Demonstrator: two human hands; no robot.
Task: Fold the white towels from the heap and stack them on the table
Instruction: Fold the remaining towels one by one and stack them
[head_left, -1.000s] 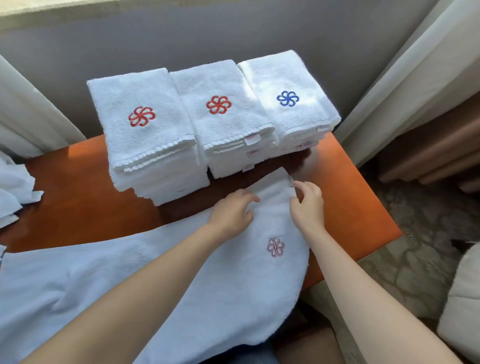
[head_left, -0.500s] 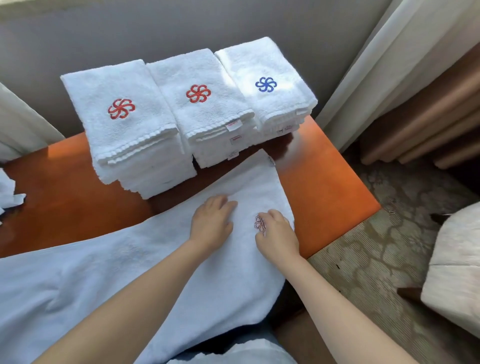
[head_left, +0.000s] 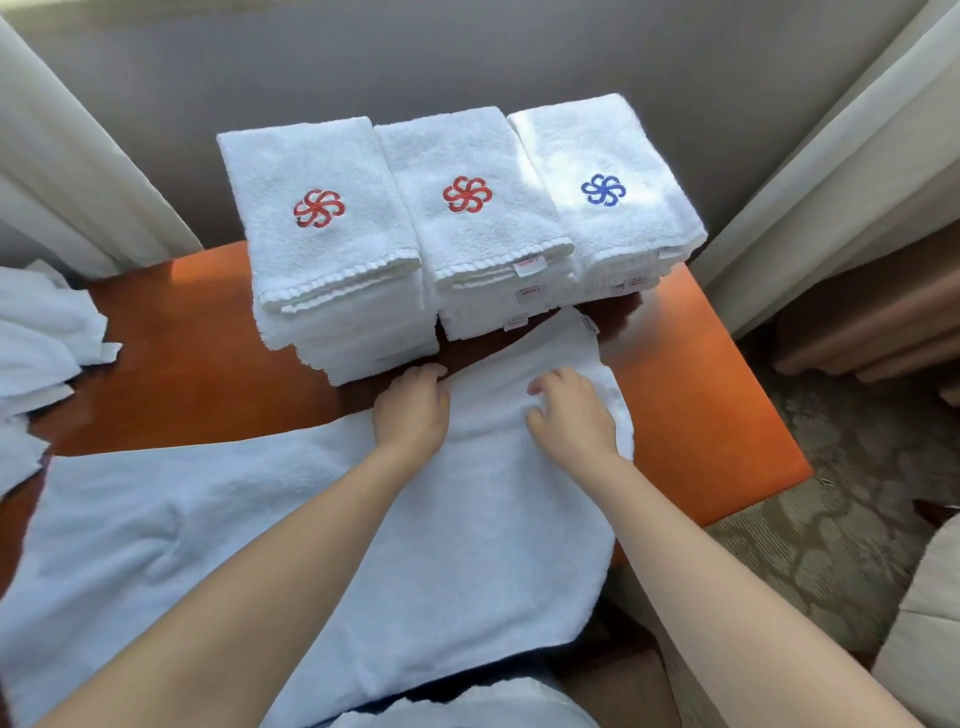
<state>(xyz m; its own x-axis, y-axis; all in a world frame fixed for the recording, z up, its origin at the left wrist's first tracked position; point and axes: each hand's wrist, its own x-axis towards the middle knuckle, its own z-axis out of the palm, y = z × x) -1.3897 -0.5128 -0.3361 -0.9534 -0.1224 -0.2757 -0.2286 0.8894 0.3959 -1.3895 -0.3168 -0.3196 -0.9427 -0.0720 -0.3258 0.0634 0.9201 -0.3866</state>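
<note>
Your left hand (head_left: 413, 410) lies palm down, fingers relaxed, on the one spread towel (head_left: 467, 545) covering the near table (head_left: 701, 395). Your right hand (head_left: 571, 415) rests beside it, fingers bent; whether it grips, I cannot tell. Just behind stand three folded stacks: two red-emblem stacks (head_left: 322, 249) (head_left: 478, 228) and one blue-emblem stack (head_left: 608, 218). One heap (head_left: 41, 338) lies far left.
</note>
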